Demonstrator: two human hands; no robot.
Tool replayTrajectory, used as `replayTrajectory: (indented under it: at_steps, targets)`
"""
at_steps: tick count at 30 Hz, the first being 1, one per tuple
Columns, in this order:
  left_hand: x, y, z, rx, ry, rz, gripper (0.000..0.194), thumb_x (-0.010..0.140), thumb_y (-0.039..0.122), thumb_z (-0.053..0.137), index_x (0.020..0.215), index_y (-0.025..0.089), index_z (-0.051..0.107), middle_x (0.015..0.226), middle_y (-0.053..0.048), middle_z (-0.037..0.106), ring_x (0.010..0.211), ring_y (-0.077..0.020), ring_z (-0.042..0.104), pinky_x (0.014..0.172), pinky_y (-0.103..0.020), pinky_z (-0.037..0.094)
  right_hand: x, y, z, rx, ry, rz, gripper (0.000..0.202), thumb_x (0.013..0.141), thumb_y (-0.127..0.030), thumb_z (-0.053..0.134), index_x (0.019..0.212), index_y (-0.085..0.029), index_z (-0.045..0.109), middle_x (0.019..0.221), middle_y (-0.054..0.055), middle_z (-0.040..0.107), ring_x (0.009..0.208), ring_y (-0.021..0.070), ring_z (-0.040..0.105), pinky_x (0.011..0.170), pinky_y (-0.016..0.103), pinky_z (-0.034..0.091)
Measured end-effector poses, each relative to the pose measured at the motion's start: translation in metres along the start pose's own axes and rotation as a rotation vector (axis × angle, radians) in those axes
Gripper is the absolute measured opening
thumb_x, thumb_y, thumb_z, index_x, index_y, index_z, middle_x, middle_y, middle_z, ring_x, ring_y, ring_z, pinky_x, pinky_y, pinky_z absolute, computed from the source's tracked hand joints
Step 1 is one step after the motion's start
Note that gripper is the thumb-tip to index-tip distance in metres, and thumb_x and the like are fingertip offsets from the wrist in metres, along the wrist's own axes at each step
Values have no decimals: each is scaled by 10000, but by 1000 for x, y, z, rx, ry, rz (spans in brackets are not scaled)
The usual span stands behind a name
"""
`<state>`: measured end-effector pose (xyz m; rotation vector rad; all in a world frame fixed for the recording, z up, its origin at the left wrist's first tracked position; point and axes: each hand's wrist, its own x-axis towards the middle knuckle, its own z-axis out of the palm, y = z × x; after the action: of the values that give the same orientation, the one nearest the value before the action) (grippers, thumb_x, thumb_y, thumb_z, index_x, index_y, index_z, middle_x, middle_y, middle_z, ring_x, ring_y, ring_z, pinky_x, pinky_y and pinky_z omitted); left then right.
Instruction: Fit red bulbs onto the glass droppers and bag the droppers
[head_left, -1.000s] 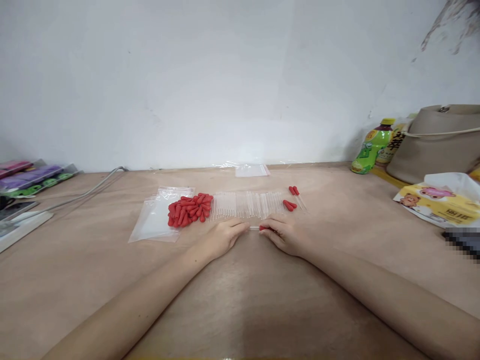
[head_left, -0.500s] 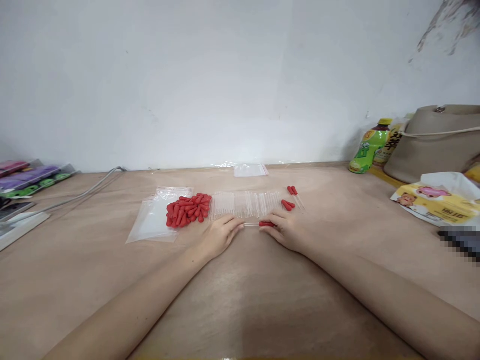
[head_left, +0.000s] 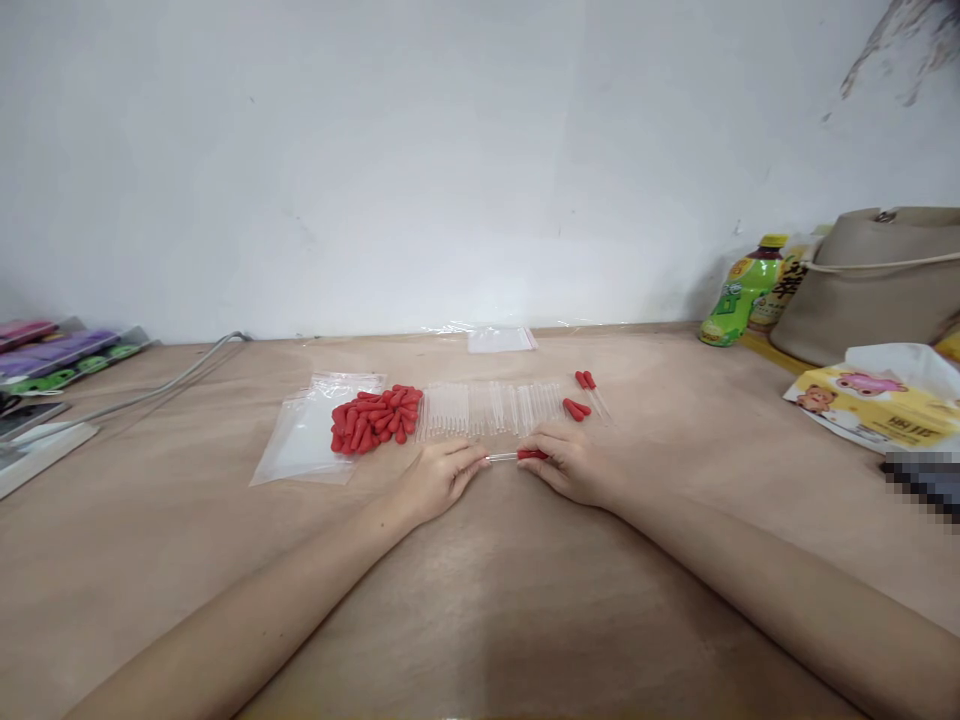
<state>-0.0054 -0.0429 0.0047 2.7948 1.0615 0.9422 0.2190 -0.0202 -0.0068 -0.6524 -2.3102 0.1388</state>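
My left hand (head_left: 446, 475) is closed on the left end of clear dropper tubes (head_left: 501, 457), apparently two side by side. At their right end, my right hand (head_left: 566, 462) pinches red rubber bulbs (head_left: 529, 454), partly covered by its fingers. Behind my hands lies a row of loose clear dropper tubes (head_left: 491, 405). Left of that row is a heap of red rubber bulbs (head_left: 375, 420), partly on clear plastic bags (head_left: 300, 440). To the right of the row, two droppers with red bulbs (head_left: 585, 380) lie beside a pair of red bulbs (head_left: 577, 410).
A small plastic bag (head_left: 501, 340) lies near the wall. At the right stand a green drink bottle (head_left: 742, 295) and a beige bag (head_left: 862, 290), with a yellow-and-white packet (head_left: 870, 400) in front. Far left are colourful packs (head_left: 67, 355) and a grey cable (head_left: 172, 385).
Both hands have shifted very slightly toward me with the tubes and bulbs between them. My right fingers have closed further over the red bulbs. The other things lie as before.
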Motion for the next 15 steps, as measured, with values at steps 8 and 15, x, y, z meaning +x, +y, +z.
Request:
replayTrajectory:
  at_steps: [8, 15]
  targets:
    - [0, -1, 1, -15, -12, -4, 222, 882, 235, 422, 934, 153, 622, 757, -48, 605, 672, -133, 558, 616, -240, 449, 1, 0, 0, 10, -29, 9, 111, 831, -220, 481, 865, -169, 573, 761, 40, 569, 701, 135, 521, 635, 255, 433]
    - [2, -2, 0, -49, -47, -14, 228, 887, 237, 408, 908, 151, 618, 768, -50, 611, 702, -137, 564, 652, -243, 450, 1, 0, 1, -16, -30, -23, 123, 840, -233, 470, 870, -169, 571, 757, 38, 566, 696, 131, 519, 636, 250, 437]
